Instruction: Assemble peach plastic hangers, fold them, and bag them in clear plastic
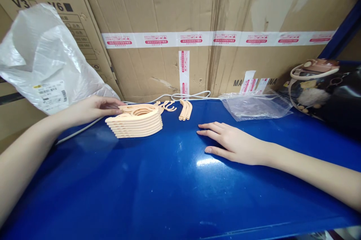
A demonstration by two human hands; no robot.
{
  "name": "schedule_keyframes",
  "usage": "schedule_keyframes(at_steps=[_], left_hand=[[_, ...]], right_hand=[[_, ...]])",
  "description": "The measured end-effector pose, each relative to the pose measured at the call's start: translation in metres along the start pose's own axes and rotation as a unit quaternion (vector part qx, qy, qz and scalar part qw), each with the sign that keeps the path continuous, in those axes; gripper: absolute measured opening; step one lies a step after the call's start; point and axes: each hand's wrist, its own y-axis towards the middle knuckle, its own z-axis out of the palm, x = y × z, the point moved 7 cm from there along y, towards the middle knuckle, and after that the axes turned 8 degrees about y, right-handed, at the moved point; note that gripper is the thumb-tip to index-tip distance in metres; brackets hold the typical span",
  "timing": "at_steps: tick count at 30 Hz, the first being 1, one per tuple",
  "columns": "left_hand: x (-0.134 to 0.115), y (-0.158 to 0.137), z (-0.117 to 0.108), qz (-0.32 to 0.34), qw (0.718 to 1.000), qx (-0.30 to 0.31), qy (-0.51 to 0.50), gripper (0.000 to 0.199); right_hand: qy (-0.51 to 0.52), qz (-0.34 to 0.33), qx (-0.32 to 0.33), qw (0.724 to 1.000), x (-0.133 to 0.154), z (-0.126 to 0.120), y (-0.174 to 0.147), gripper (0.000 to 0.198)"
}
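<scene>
My left hand (88, 110) reaches in from the left and grips the far left end of a neat stack of peach plastic clothes-hanger parts (135, 125). Its thumb and forefinger meet the upper pieces; the other fingertips are partly hidden behind them. Beside the stack's right end lie several loose peach hooks (169, 106). A little further right is a small group of curved peach arm pieces (185, 110). My right hand (231, 140) rests palm down on the blue table (169, 195), fingers spread, holding nothing, to the right of the pieces.
Large cardboard boxes (158, 70) stand along the table's back. A white plastic bag (56, 63) leans at the left. A white cable (194, 95) runs along the back edge. A clear plastic bag (254, 106) and a bottle with a handle (313, 82) are at the right.
</scene>
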Motion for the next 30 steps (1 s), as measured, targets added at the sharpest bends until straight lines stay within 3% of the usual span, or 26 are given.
schedule_keyframes(at_steps=[8, 11, 14, 16, 18, 19, 20, 24, 27, 30], left_hand=[[0.013, 0.0, -0.009, 0.01, 0.999, -0.008, 0.037, 0.05], [0.003, -0.006, -0.034, -0.009, 0.981, -0.143, 0.13, 0.05], [-0.04, -0.024, -0.05, 0.029, 0.934, -0.309, 0.179, 0.046], [-0.075, -0.037, -0.041, 0.082, 0.911, -0.37, 0.162, 0.038], [-0.112, -0.044, -0.012, 0.183, 0.913, -0.336, 0.141, 0.032], [-0.127, -0.044, 0.01, 0.227, 0.926, -0.27, 0.135, 0.031], [-0.143, -0.049, 0.031, 0.284, 0.921, -0.229, 0.134, 0.032], [-0.159, -0.054, 0.1, 0.32, 0.935, -0.047, 0.143, 0.045], [-0.151, -0.052, 0.117, 0.294, 0.947, 0.025, 0.131, 0.048], [-0.144, -0.049, 0.114, 0.277, 0.953, 0.033, 0.12, 0.053]], right_hand=[[-0.004, 0.003, 0.015, 1.0, 0.0, 0.001, 0.0, 0.056], [-0.002, 0.005, 0.012, 1.0, 0.0, 0.0, 0.0, 0.056], [-0.002, 0.007, 0.014, 1.0, 0.0, 0.001, 0.0, 0.057], [-0.004, 0.01, 0.016, 1.0, -0.001, 0.001, 0.001, 0.057], [-0.005, 0.012, 0.019, 1.0, -0.001, 0.001, 0.001, 0.057], [-0.004, 0.012, 0.02, 1.0, -0.001, 0.002, 0.001, 0.057], [-0.004, 0.012, 0.021, 1.0, -0.001, 0.002, 0.001, 0.057], [0.01, 0.019, 0.019, 1.0, -0.003, 0.002, 0.002, 0.057], [0.053, 0.034, 0.015, 0.998, -0.005, -0.001, 0.005, 0.05], [0.097, 0.064, -0.008, 0.993, -0.014, -0.009, 0.019, 0.039]])
